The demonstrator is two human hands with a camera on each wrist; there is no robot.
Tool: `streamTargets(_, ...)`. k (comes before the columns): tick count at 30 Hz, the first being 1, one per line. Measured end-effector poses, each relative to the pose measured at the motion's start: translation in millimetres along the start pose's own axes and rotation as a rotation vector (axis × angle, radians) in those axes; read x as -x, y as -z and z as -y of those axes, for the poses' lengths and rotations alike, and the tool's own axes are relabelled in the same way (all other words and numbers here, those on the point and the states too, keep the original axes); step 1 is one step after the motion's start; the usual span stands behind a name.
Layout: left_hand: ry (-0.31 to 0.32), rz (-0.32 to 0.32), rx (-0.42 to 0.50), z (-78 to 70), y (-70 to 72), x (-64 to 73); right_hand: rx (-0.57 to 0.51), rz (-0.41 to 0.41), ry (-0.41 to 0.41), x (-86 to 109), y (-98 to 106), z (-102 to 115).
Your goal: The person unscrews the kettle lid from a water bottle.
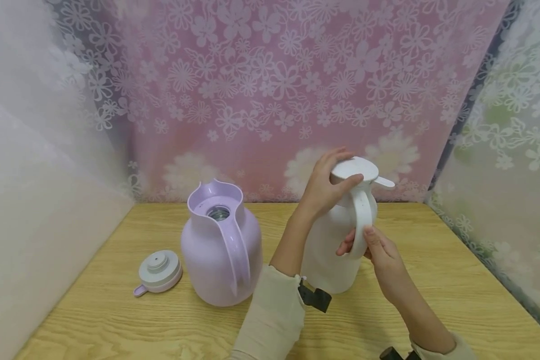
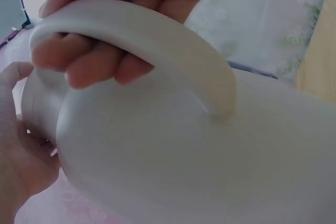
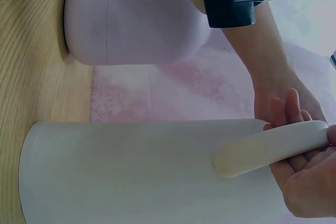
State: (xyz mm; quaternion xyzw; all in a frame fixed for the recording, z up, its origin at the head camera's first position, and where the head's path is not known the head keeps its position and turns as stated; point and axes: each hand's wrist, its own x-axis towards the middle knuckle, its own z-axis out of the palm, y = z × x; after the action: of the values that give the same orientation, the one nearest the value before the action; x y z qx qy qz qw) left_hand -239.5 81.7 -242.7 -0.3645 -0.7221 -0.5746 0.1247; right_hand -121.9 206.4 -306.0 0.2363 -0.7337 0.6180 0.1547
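A white vacuum jug (image 1: 330,255) stands on the table, its lid (image 1: 355,169) sitting on the mouth with a tab sticking out to the right. My left hand (image 1: 326,187) grips this lid from the left, thumb on the near side and fingers on the far side. Lower down, my right hand (image 1: 384,257) holds the jug's handle (image 1: 362,215). In the left wrist view, the right fingers (image 2: 86,69) pass through the handle loop. The right wrist view shows the jug body (image 3: 131,171) and the right hand (image 3: 310,182) at the handle.
To the left stands a lilac vacuum jug (image 1: 220,260) with its mouth uncovered. A grey and lilac lid (image 1: 159,270) lies upside down beside it on the wooden table (image 1: 130,325). Flowered pink cloth (image 1: 252,100) hangs behind, with pale sheets at both sides.
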Motion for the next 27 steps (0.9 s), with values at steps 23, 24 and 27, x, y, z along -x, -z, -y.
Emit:
streamTargets(23, 0.013, -0.105, -0.116, -2.7, -2.4, 3.3, 0.003, -0.024, 0.006, -0.2, -1.0, 0.3)
streamTargets(24, 0.014, -0.124, -0.133, -3.4, -3.8, 3.9, 0.006, -0.027, 0.001, -0.2, -1.3, 0.4)
streamTargets(27, 0.011, -0.191, -0.214, -6.4, -9.1, 5.7, 0.011, -0.033, -0.009, -0.4, -2.0, 0.8)
